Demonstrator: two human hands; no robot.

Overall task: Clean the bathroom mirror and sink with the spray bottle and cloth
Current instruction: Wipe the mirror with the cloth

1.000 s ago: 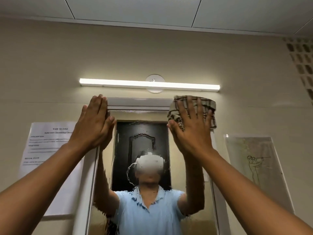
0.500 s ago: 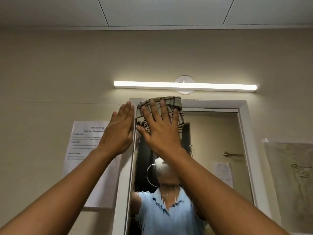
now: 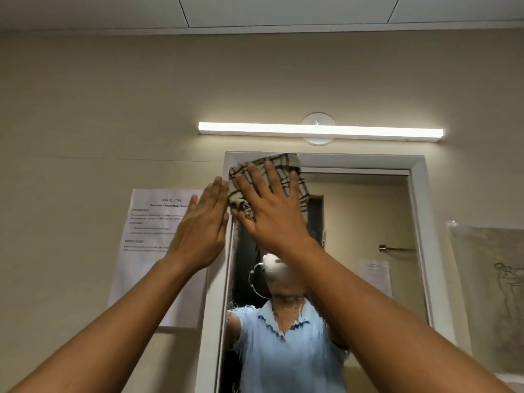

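The mirror (image 3: pixel 360 222) hangs on the wall in a white frame (image 3: pixel 419 211), its lower glass streaked with wet spray. A checked beige and brown cloth (image 3: pixel 286 165) lies flat against the mirror's top left corner. My right hand (image 3: pixel 272 211) presses it there with straight, spread fingers. My left hand (image 3: pixel 201 231) rests flat and open on the left side of the frame, just beside the cloth. The spray bottle and the sink are out of view.
A lit tube lamp (image 3: pixel 320 131) is mounted just above the mirror. A printed paper sheet (image 3: pixel 147 222) is stuck to the wall on the left, and a drawing in a plastic sleeve (image 3: pixel 493 293) hangs on the right.
My right hand has slid the cloth leftwards along the top of the mirror, from its right side to the top left corner. My left hand stays flat on the left frame.
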